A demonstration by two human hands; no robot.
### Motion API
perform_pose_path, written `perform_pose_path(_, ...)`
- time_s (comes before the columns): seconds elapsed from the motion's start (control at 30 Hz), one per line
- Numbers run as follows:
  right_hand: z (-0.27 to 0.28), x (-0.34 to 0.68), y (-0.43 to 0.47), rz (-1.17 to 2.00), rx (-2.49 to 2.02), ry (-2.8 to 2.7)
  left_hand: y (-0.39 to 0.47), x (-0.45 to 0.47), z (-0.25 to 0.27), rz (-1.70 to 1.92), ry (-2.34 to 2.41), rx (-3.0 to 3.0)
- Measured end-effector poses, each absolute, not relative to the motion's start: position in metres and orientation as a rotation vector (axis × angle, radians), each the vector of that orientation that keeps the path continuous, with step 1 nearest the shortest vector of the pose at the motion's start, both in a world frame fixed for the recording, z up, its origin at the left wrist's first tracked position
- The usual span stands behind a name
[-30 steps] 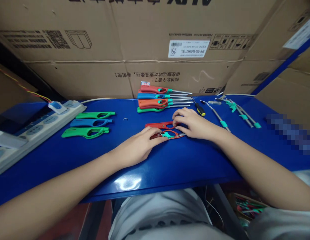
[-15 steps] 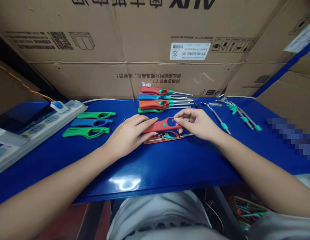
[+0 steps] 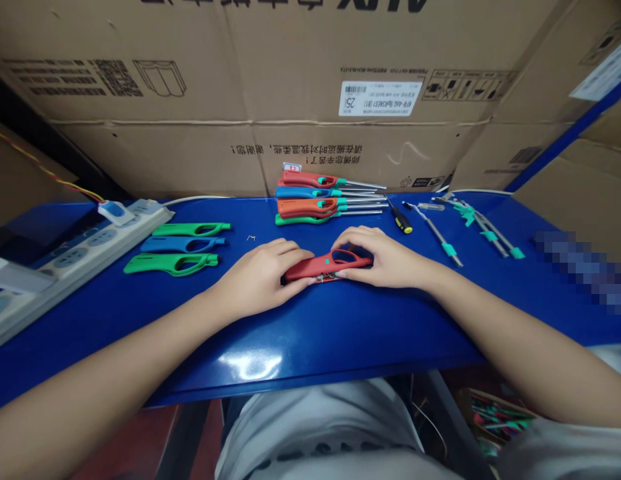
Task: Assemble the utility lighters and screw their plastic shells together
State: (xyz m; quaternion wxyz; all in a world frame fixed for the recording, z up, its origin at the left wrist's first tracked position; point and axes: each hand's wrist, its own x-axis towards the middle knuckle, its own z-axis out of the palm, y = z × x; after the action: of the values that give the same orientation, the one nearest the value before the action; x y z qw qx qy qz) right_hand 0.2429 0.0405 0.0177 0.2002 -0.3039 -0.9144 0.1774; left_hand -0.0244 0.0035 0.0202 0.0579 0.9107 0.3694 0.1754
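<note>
Both hands hold a red lighter casing half near the middle of the table. It lies over an orange-red lower half, whose inner parts show along the near edge; the two do not look fully flush. My left hand is closed on the casing's left end, thumb at the near side. My right hand grips the right end around the trigger opening, thumb along the near edge. The metal tube at that end is hidden by my right hand.
Behind stand stacked finished-looking long lighters. A black-and-yellow screwdriver and metal tubes with green parts lie to the right. Small screws, green and blue casings and a power strip are left. A cardboard wall rises behind.
The red casing half has come down over the lower half. My right hand has shifted from pinching near its trigger opening to gripping the right end. The screwdriver and screws are now uncovered.
</note>
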Motion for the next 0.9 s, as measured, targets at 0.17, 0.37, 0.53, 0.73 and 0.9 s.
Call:
perform_pose_path(0.17,0.0163,0.2427,0.0398,0.526,-0.879,-2.633,0.0025,-0.0247,0.0201,0.464,1.124,2.762)
perform_pose_path(0.37,0.0147,0.2424,0.0403,0.557,-0.899,-2.656,0.0026,-0.0249,0.0227,0.381,1.088,2.777)
perform_pose_path(0.53,0.0144,0.2434,0.0407,0.554,-0.873,-2.663,0.0019,-0.025,0.0242,0.37,1.104,2.775)
perform_pose_path(0.73,0.0124,0.2423,0.0408,0.521,-0.897,-2.657,0.0016,-0.0243,0.0217,0.387,1.142,2.727)
perform_pose_path(0.9,0.0099,0.2403,0.0406,0.483,-0.896,-2.66,-0.0025,-0.0208,0.0199,0.376,1.212,2.759)
